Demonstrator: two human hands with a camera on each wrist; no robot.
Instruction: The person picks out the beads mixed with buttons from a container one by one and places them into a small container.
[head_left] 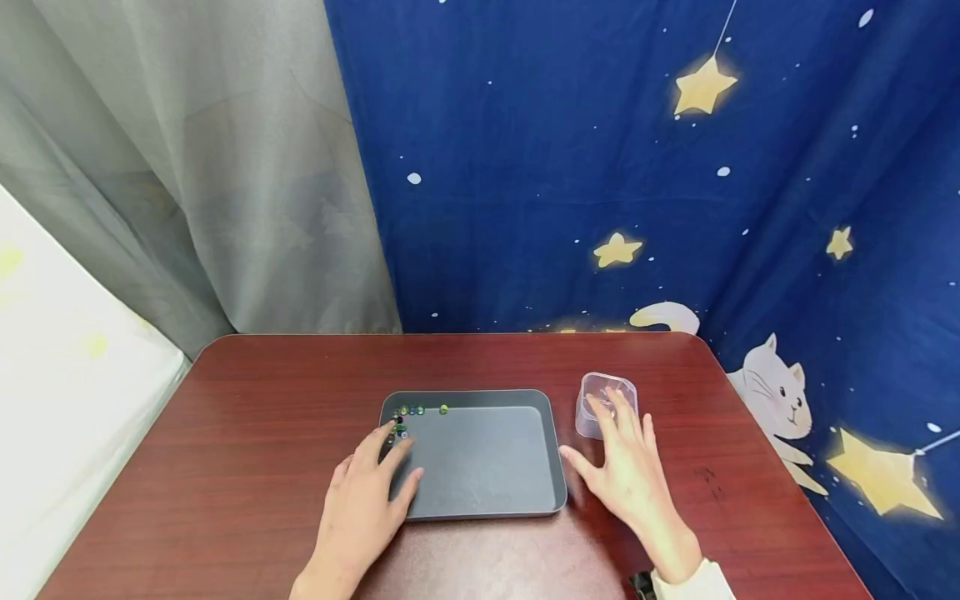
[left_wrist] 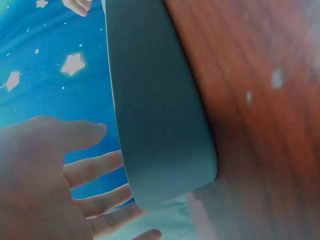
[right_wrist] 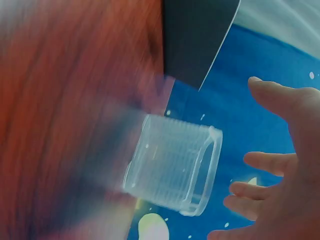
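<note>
A shallow grey tray (head_left: 487, 467) lies on the table with several glass marbles (head_left: 420, 410) gathered in its far left corner. Over the tray's left side is my left hand (head_left: 358, 504), its fingers spread and extended toward the marbles. In the left wrist view its fingertips overlap the tray wall (left_wrist: 160, 110); contact cannot be made out. My right hand (head_left: 628, 475) hovers beside a clear plastic box (head_left: 591, 425) right of the tray. From the right wrist, the box (right_wrist: 172, 162) stands apart from the spread fingers, nothing in their grasp.
The reddish-brown wooden table (head_left: 247, 433) extends around the tray and box. A blue star-patterned curtain (head_left: 525, 167) hangs behind it, with a grey curtain (head_left: 262, 183) at the back left. White fabric (head_left: 75, 375) borders the left side.
</note>
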